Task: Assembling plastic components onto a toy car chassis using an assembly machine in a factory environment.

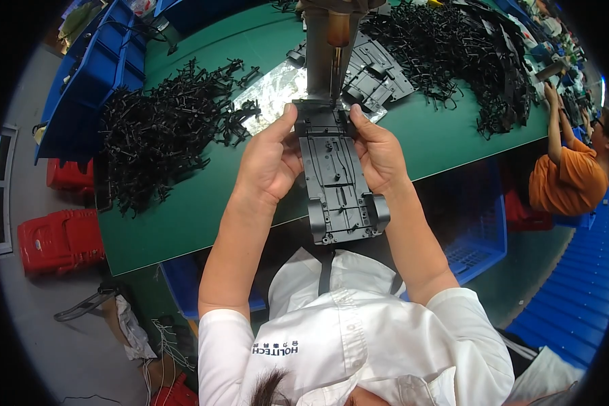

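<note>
A long black molded plastic chassis plate is held between my two hands, its near end hanging past the table's front edge. My left hand grips its left side with the thumb on the upper edge. On the opposite side, my right hand holds it the same way. The plate's far end is close to a vertical tool with a slim metal shaft; whether they touch, I cannot tell. Beyond it, more black molded plates lie by a shiny, clear-looking sheet.
Heaps of small black plastic parts cover the green table in a left pile and a right pile. Blue bins stand at far left, red containers below. A blue crate sits underneath. A person in orange works at right.
</note>
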`<state>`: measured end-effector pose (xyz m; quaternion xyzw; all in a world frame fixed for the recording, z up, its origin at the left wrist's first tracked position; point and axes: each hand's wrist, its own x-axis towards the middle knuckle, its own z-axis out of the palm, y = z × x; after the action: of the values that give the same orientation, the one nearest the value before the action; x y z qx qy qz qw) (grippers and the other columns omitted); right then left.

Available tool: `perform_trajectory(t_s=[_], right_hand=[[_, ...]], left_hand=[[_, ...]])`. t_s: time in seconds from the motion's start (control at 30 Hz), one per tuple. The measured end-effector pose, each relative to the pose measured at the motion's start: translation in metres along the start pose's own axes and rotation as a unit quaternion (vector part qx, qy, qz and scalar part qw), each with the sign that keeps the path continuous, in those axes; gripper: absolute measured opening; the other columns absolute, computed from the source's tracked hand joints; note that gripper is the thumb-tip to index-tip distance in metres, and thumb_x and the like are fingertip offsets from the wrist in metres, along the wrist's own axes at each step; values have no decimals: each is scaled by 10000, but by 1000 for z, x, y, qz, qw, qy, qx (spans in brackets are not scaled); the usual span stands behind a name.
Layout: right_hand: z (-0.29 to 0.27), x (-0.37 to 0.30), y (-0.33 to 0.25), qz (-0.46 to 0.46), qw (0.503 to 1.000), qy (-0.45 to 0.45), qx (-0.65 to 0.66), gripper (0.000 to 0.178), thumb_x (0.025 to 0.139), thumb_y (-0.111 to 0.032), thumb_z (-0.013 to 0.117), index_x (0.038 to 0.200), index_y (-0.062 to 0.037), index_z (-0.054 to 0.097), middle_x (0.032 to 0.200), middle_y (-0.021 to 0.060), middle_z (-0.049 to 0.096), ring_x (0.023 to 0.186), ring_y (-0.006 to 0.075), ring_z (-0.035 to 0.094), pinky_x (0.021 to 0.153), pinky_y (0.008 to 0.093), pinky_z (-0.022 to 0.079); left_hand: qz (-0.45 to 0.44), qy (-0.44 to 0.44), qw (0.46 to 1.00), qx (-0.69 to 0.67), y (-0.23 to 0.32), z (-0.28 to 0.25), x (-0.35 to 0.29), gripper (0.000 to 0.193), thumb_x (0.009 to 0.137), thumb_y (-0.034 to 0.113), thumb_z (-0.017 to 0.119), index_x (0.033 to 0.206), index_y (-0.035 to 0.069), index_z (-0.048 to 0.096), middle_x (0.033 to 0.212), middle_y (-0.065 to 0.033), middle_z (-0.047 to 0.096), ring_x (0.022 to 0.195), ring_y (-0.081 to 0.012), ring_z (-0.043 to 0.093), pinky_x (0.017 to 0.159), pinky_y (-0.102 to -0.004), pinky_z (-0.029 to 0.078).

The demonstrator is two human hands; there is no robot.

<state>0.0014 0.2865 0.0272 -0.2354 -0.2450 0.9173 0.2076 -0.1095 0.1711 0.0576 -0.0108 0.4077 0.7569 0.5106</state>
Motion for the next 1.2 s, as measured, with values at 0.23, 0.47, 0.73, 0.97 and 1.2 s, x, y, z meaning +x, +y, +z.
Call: perform_trajectory(t_s=[0.23, 0.47, 0.73, 0.97, 1.2], right_hand=[[-3, 2, 0, 14, 1000, 8, 15, 225, 898, -185, 545, 1008, 7, 585, 964, 70, 623, 875, 138, 581, 813, 267, 469], [-6, 5, 1, 22, 999, 5, 27, 205, 894, -179, 551, 987, 1, 586, 945, 66, 623, 855, 130, 584, 791, 254, 476], [-6, 6, 1, 27, 999, -2, 31, 201, 892, -178, 553, 988, -5, 589, 955, 62, 627, 875, 137, 582, 818, 273, 464], [-10, 9, 2, 29, 999, -10, 39, 204, 892, -177, 553, 996, -5, 589, 960, 60, 626, 892, 139, 577, 840, 280, 453], [-8, 9, 2, 27, 999, -8, 41, 214, 896, -179, 546, 1005, 1, 586, 971, 70, 627, 881, 144, 583, 824, 280, 462]], left_hand=[[4, 3, 1000, 14, 2, 2, 0, 283, 909, 236, 513, 1062, -1, 538, 994, -120, 594, 899, -207, 583, 795, -355, 485], [9, 7, 1000, 29, 3, 4, 1, 280, 902, 234, 527, 1046, -6, 549, 972, -127, 596, 861, -201, 588, 754, -338, 503], [8, 16, 999, 35, 6, 7, -1, 284, 901, 233, 528, 1044, -12, 548, 973, -144, 581, 853, -201, 586, 746, -330, 509], [6, 24, 999, 36, 6, 7, 2, 292, 899, 240, 532, 1047, -12, 548, 962, -141, 577, 828, -202, 582, 725, -332, 511], [3, 26, 998, 54, 8, 10, 1, 303, 896, 255, 536, 1031, -15, 561, 935, -134, 586, 822, -198, 584, 715, -337, 510]])
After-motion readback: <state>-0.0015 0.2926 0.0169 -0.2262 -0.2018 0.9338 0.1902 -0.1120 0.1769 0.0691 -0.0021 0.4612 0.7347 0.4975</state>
